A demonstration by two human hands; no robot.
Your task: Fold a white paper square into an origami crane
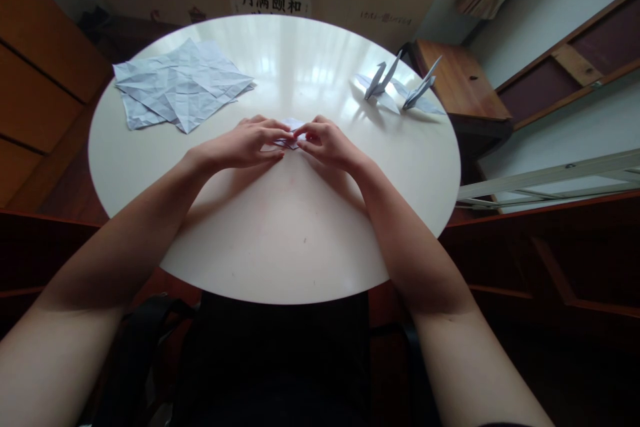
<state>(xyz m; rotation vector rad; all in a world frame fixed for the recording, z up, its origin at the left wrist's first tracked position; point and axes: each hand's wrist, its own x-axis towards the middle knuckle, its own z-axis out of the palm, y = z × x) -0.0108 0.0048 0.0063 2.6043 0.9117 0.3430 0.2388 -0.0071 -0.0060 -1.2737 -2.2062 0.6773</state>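
A small folded piece of white paper [291, 132] lies in the middle of the round white table [280, 240]. My left hand [245, 144] presses and pinches its left side with curled fingers. My right hand [325, 142] pinches its right side, fingertips meeting those of the left hand. Most of the paper is hidden under my fingers.
A pile of creased white paper sheets [180, 84] lies at the table's far left. Two folded paper cranes [383, 84] [423, 94] stand at the far right. A brown wooden stool [460, 84] is beyond the right edge; wooden furniture surrounds the table.
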